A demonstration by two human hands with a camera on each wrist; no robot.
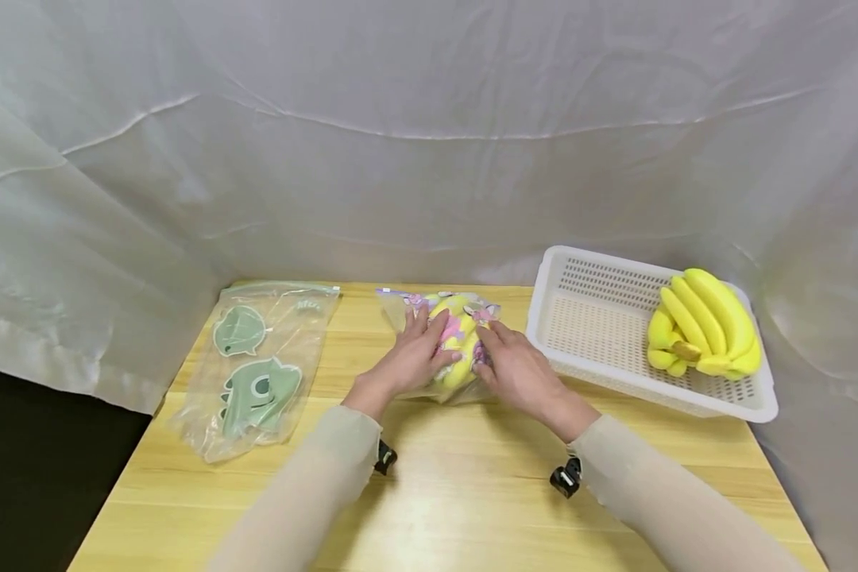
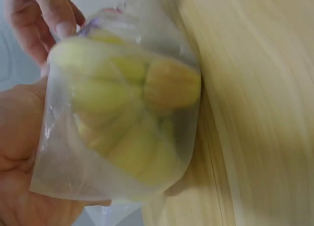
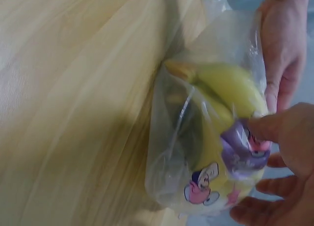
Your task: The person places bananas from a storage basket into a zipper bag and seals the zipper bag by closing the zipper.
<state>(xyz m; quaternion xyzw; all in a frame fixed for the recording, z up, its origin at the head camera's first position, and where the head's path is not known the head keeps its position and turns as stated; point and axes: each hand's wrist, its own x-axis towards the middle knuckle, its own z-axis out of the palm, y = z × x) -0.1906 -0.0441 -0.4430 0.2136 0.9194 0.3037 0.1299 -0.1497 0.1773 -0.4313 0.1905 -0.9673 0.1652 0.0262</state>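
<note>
A clear zip bag (image 1: 452, 392) with pink and purple cartoon prints lies on the wooden table, with a bunch of yellow bananas (image 2: 110, 91) inside it. My left hand (image 1: 411, 353) rests on the bag's left side, its fingers spread and mostly straight. On the opposite side, my right hand (image 1: 522, 369) touches the bag with fingers extended. The right wrist view shows the right thumb against the purple print, the other fingers beside the bag. Through the cloudy plastic in the left wrist view, the banana stem end faces the table side.
To the left lies a flat clear zip bag (image 1: 275, 330) with green cartoon prints. A white perforated basket (image 1: 579, 322) stands at the right, holding more yellow bananas (image 1: 722, 326) at its right end. Grey cloth (image 1: 429, 183) hangs behind the wooden table (image 1: 443, 508).
</note>
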